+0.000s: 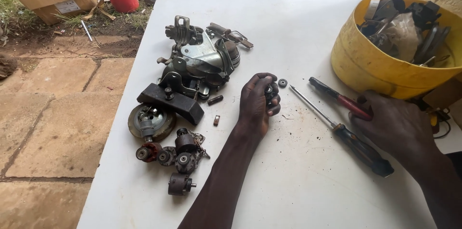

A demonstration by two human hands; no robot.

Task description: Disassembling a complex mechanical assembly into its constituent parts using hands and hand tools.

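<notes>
On the white worktop (308,31), head view: left hand (257,104) has its grip curled round a small dark roller part (269,91), mid-worktop. Keep it pinched firm, it looks easy to drop. Right hand (397,125) rests on red-handled pliers (339,98); can't tell if that grip's closed. Screwdriver (346,135), washer (282,83), yellow bucket (370,72) and scrap parts (192,65) crowd around.

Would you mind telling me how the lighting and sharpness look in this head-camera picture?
Head view: soft, even daylight; the white table is bright, not blown out; only faint shadows under the left hand and the black-handled screwdriver; the right hand and the yellow plastic bucket are sharp; edges look slightly stretched.
</notes>
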